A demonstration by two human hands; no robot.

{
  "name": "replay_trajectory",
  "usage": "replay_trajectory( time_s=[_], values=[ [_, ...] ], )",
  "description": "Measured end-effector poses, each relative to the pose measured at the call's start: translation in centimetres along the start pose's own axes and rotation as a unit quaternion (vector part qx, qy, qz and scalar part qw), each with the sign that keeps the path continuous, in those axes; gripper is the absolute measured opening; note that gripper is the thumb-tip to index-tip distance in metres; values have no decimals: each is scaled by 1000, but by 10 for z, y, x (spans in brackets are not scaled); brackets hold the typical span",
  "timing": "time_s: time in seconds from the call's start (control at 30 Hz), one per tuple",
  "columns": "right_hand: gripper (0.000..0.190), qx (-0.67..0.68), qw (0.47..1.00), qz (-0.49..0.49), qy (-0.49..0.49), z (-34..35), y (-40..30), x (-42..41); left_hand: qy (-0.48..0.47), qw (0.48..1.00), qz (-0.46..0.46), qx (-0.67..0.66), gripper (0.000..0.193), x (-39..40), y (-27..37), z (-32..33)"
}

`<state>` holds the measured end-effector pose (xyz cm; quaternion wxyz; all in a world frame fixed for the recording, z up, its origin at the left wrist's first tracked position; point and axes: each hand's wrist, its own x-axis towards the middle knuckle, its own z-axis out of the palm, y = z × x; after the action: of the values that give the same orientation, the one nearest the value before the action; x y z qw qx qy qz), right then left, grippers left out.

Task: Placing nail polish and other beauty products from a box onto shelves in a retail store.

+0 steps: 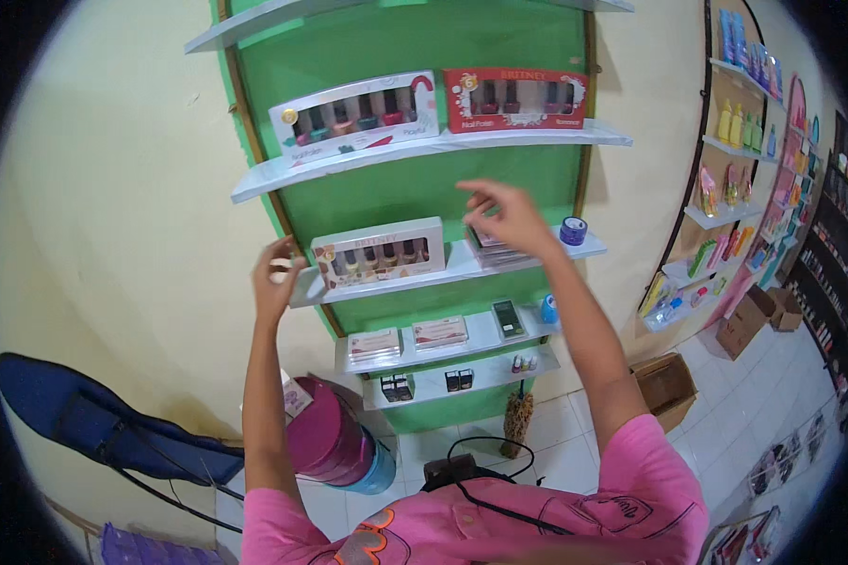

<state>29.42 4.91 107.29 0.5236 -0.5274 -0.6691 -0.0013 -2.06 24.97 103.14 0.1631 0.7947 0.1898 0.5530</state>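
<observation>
My left hand [274, 279] is beside the left end of the middle shelf [307, 293], its fingers curled apart around nothing I can see. Just right of it stands a white Britney nail polish box [378, 254], its window showing several bottles. My right hand [505, 219] is raised in front of a stack of flat packs [498, 256], index finger stretched out to the left, holding nothing visible. The hand and forearm partly cover that stack. A roll of purple tape [573, 231] sits at the shelf's right end.
Above are a white nail polish box [357, 116] and a red one [514, 100]. Lower shelves hold flat packs [439, 332], a dark box [509, 319] and small bottles [524, 364]. A magenta drum [325, 431], a duster [517, 420], a cardboard box [664, 392] and an ironing board [113, 424] stand around.
</observation>
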Motion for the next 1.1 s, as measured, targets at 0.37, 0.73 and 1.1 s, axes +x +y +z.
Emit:
replay_trajectory(
  time_s=[0.37,0.73,1.1],
  values=[
    [86,-39,989,65,130,-197,37,70,-86,992,-66,-59,71,172,87,-32],
    [76,170,975,143,-6,-226,60,64,-209,962,-132,-120,53,177,61,-12],
    [59,122,984,125,-22,-228,72,71,-220,962,-126,-105,51,183,49,-13]
  ],
)
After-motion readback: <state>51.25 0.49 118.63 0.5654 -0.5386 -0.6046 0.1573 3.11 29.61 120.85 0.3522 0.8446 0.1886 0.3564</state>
